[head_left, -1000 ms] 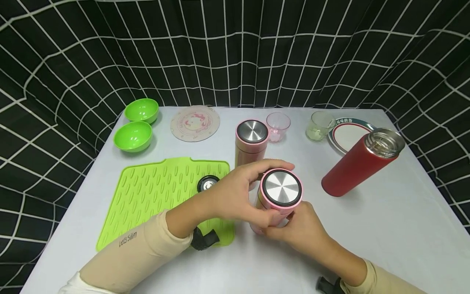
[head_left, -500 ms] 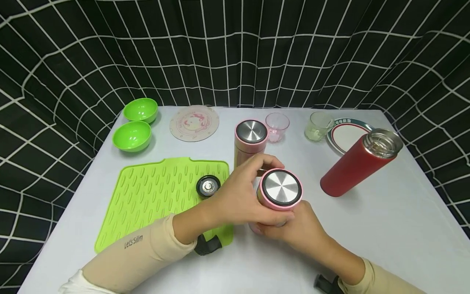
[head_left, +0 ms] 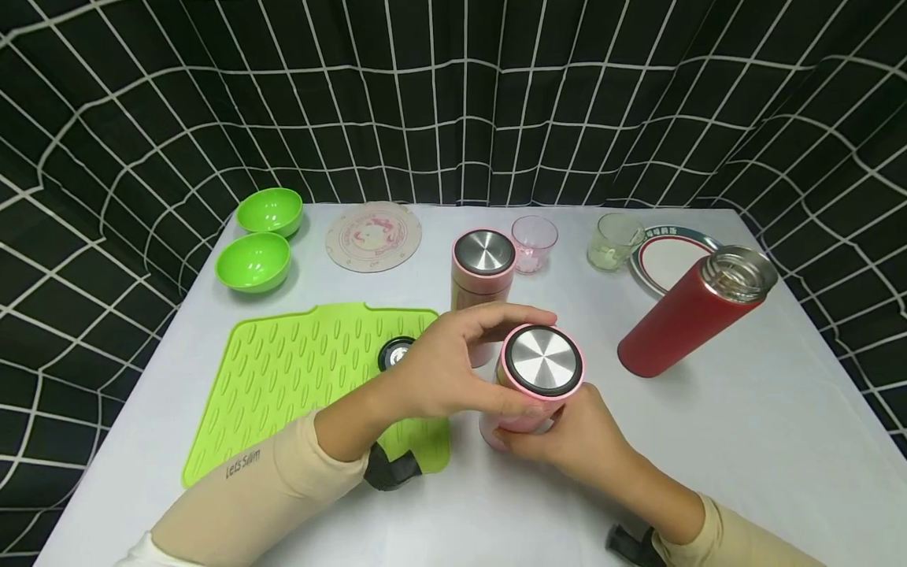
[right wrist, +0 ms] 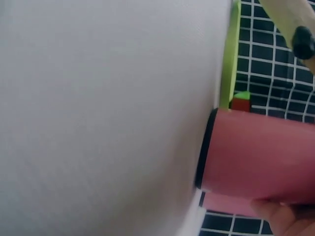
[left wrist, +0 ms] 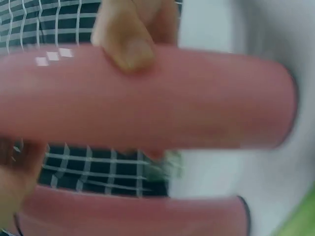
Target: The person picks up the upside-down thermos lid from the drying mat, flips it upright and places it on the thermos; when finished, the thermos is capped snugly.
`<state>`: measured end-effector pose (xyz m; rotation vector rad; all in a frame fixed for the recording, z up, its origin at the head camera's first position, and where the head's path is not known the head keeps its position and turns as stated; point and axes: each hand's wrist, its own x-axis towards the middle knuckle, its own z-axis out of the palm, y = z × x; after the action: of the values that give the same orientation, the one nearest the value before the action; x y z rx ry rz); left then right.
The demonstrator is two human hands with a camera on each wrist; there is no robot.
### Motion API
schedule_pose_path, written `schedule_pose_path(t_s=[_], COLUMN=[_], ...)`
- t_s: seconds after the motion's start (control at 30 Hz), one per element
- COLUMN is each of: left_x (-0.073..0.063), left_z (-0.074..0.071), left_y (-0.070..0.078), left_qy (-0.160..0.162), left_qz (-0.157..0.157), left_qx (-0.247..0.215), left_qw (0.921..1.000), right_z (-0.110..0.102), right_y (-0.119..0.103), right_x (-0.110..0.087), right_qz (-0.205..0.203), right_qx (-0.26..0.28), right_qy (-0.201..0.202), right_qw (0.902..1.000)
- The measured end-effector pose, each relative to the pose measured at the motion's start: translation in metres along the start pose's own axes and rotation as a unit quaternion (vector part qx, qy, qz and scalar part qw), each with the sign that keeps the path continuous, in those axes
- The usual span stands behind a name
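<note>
Left hand [head_left: 457,368] and right hand [head_left: 579,433] curl round one pink thermos [head_left: 541,373]; the left partly hides a second thermos [head_left: 484,268] and black-rimmed lid [head_left: 391,354].

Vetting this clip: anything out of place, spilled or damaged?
Mainly the red bottle: it's open, while the held pink bottle and the rear pink bottle are closed on top. A black cap lies on the green mat; can't tell if it fits the red bottle. No spill or damage visible.

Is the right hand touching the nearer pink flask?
Touching. In the left wrist view, the right hand lays its thumb on the nearer pink flask.
</note>
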<state>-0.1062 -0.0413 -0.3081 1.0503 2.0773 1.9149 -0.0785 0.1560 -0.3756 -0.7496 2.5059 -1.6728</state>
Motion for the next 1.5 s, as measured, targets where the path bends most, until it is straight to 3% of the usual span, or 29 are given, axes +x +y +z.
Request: schedule_pose_path(t_s=[0.03,0.1,0.2,0.27,0.33,0.47,0.53,0.63,0.7,0.77,0.9,1.0,1.17,1.27,1.33,1.43,1.5], left_x=[0.000,0.001,0.001,0.003,0.005,0.008,0.008,0.006,0.005,0.006,0.009,0.010,0.009,0.010,0.008,-0.004,-0.017], left_z=[-0.002,-0.004,0.005,0.009,0.008,-0.003,-0.001,0.010,0.016,0.016,0.008,0.008,0.021,0.023,0.021,0.015,0.009], left_y=[0.000,0.001,0.004,0.004,0.000,-0.007,-0.006,-0.002,-0.002,-0.003,-0.007,-0.007,-0.005,-0.006,-0.005,0.002,0.010], left_qy=[-0.016,-0.030,0.015,0.043,0.041,-0.028,-0.030,0.022,0.057,0.068,0.025,0.007,0.053,0.058,0.046,0.021,0.013], left_qz=[-0.009,-0.016,-0.018,-0.011,-0.005,-0.015,-0.020,-0.010,-0.003,-0.002,-0.023,-0.021,0.031,0.025,0.000,-0.025,-0.021], left_qx=[-0.020,-0.007,0.073,0.100,0.068,-0.032,-0.009,0.070,0.096,0.074,0.018,0.042,0.100,0.065,0.050,0.110,0.186], left_qw=[0.9996,0.9994,0.9971,0.9940,0.9968,0.9990,0.9993,0.9972,0.9938,0.9949,0.9993,0.9989,0.9931,0.9959,0.9977,0.9934,0.9823], right_z=[-0.001,-0.003,-0.004,-0.006,-0.009,-0.012,-0.013,-0.015,-0.017,-0.019,-0.022,-0.024,-0.024,-0.025,-0.023,-0.021,-0.022], right_y=[-0.004,-0.005,0.005,0.005,0.007,0.016,0.024,0.021,0.015,0.010,0.012,0.020,0.020,0.011,0.008,0.013,0.021], right_x=[0.001,0.001,0.000,0.001,0.003,0.004,0.003,0.003,0.004,0.006,0.010,0.008,0.006,0.010,0.014,0.013,0.010], right_qz=[0.003,-0.002,-0.008,-0.012,-0.010,-0.015,-0.014,-0.014,-0.016,-0.017,-0.014,-0.004,-0.015,-0.048,-0.060,-0.061,-0.041], right_qx=[0.006,0.003,-0.004,0.005,0.022,0.039,0.022,0.017,0.019,0.033,0.035,0.017,0.006,0.044,0.080,0.077,0.044], right_qy=[-0.002,-0.002,-0.004,-0.011,-0.024,-0.038,-0.033,-0.029,-0.030,-0.038,-0.054,-0.049,-0.039,-0.046,-0.064,-0.072,-0.063], right_qw=[1.0000,1.0000,1.0000,0.9999,0.9994,0.9984,0.9991,0.9993,0.9992,0.9986,0.9978,0.9986,0.9991,0.9968,0.9929,0.9926,0.9962])
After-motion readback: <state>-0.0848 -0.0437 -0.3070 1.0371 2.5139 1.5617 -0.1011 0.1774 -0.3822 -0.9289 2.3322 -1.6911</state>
